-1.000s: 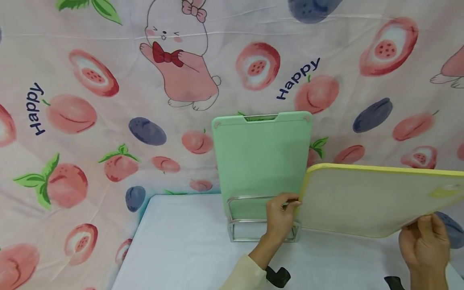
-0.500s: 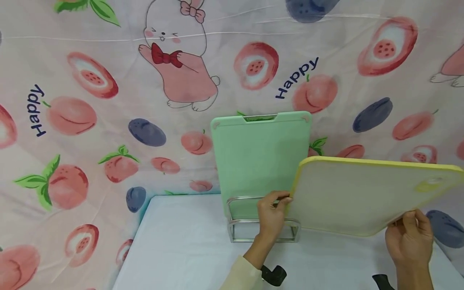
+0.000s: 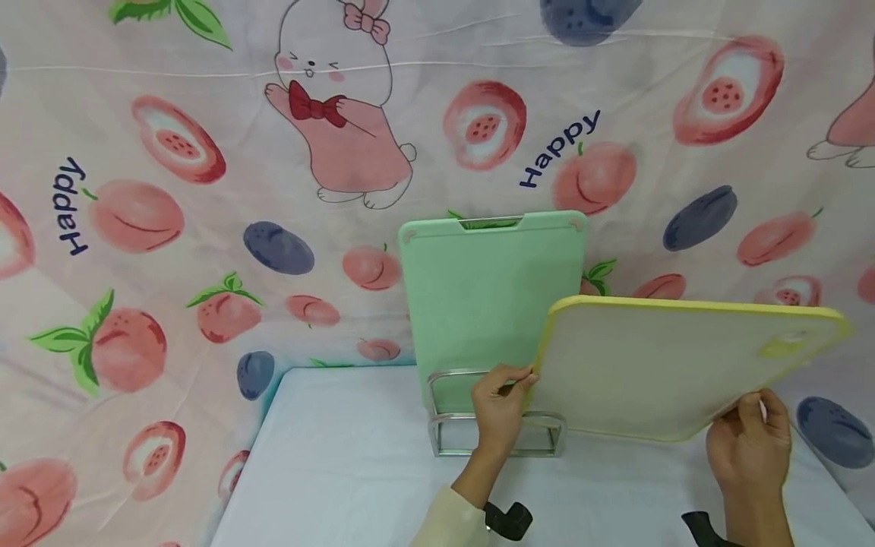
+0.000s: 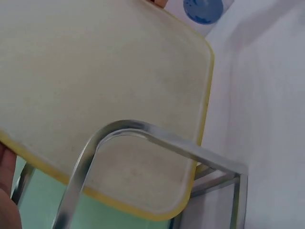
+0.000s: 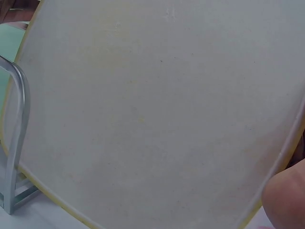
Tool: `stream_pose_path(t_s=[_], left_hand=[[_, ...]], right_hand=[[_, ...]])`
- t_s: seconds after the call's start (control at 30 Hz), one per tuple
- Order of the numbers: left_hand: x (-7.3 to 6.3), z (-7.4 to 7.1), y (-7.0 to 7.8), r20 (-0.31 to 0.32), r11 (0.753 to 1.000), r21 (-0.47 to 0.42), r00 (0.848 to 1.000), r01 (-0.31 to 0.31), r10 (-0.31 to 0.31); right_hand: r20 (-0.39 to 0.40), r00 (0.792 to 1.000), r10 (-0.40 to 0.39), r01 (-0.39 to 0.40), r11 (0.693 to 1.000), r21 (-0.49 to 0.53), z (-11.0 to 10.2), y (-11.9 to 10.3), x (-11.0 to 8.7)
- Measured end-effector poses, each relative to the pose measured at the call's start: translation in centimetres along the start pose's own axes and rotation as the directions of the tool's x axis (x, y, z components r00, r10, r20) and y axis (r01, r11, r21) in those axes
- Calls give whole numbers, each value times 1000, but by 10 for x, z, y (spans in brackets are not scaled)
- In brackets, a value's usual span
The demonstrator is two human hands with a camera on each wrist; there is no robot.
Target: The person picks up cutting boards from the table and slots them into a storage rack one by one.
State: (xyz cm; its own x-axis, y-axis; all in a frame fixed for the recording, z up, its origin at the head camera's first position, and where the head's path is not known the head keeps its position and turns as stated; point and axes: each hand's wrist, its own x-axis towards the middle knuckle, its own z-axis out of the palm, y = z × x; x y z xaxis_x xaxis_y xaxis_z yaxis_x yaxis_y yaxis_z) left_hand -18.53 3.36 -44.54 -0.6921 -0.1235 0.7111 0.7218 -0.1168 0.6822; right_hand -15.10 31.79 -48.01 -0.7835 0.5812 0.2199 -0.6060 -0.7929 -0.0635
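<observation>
A pale grey cutting board with a yellow rim (image 3: pixel 656 365) is held tilted between both hands in the head view. My left hand (image 3: pixel 502 406) pinches its left edge. With thumb and fingers, my right hand (image 3: pixel 752 441) grips the lower right edge. A green cutting board (image 3: pixel 492 296) stands upright in a metal wire rack (image 3: pixel 437 437). The yellow-rimmed board's left end overlaps the rack's right side. In the left wrist view, the rack's bent bar (image 4: pixel 128 126) passes in front of that board (image 4: pixel 119 62), whose corner reaches inside the frame.
The rack stands on a white-covered table (image 3: pixel 342 448). Behind it hangs a cloth (image 3: pixel 205 304) printed with fruit and a rabbit. Black straps (image 3: pixel 509 522) are worn at both wrists.
Both hands have moved left with the yellow-rimmed board, bringing its left end farther across the rack. The green board and rack have stayed put.
</observation>
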Motion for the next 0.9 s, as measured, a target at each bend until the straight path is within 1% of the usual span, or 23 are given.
stream_pose_path(t_s=[0.07,0.13,0.27,0.37,0.53,0.73,0.9], left_hand=[[0,-1,-1,-12,1000,-3,1000,-8,8],[1,-1,-2,-18,1000,2,1000,22,-22],[3,-1,-1,-7,996,3,996,89,-89],[4,-1,0,-11,994,4,994,112,-112],[3,-3,3,-39,993,26,993,113,-112],[3,-6,4,-44,994,39,994,104,-102],[2,-9,4,-66,989,68,990,130,-126]], right_hand=[[-5,1000,16,-16,1000,11,2,1,0],[-4,1000,23,-23,1000,4,4,2,2],[-14,1000,17,-17,1000,-6,6,2,4],[-26,1000,8,-9,1000,-22,6,3,3],[-41,999,4,-6,999,-49,6,7,0],[-40,999,-15,12,998,-63,7,12,-1],[-54,999,-6,3,999,-53,7,15,-4]])
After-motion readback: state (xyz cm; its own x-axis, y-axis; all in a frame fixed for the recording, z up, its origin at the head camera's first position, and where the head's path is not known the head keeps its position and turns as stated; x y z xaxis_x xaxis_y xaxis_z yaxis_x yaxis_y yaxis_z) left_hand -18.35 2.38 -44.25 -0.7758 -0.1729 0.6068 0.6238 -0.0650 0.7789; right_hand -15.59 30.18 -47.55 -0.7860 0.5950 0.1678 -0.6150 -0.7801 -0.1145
